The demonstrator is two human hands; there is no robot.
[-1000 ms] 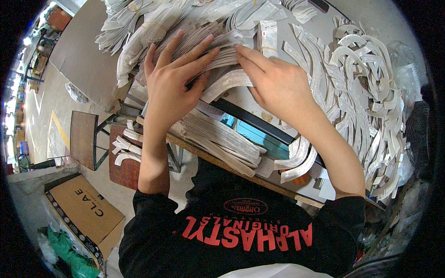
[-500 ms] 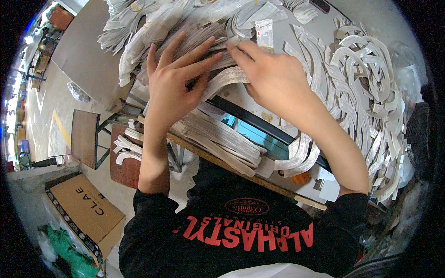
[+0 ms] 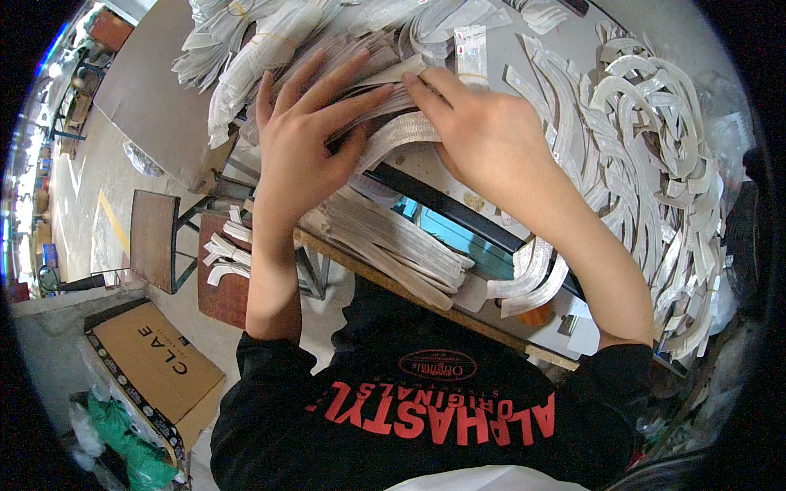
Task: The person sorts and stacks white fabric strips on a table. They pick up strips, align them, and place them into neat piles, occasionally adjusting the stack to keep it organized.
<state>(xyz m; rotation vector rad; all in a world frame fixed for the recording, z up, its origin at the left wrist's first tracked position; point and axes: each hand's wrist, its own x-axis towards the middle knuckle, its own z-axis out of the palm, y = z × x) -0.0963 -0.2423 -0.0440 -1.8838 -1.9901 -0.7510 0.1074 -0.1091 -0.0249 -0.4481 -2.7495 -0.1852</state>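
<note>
My left hand [image 3: 307,159] lies with its fingers spread over a thick stack of pale, thin strips [image 3: 360,57] on the table. Its thumb is beside a curved greyish-white strip [image 3: 401,135], which arches from there toward my right palm. My right hand [image 3: 491,135] is closed, with the fingertips at the end of a flat whitish strip [image 3: 397,75] lifted at the top of the stack. The right thumb is hidden under the hand. Below my wrists, a bundle of straight strips [image 3: 393,245] rests along the table's near edge.
A large tangle of curved strips [image 3: 639,155] covers the table's right side. More banded bundles [image 3: 262,57] are piled at the far left. A dark bar [image 3: 458,213] crosses the table near a blue surface. Strips lie on a brown stool [image 3: 217,303]; a cardboard box [image 3: 155,360] stands at lower left.
A whitish strip now shows raised at my right fingertips, above the stack. Both hands stay in nearly the same place, the left fingers shifted slightly up and away.
</note>
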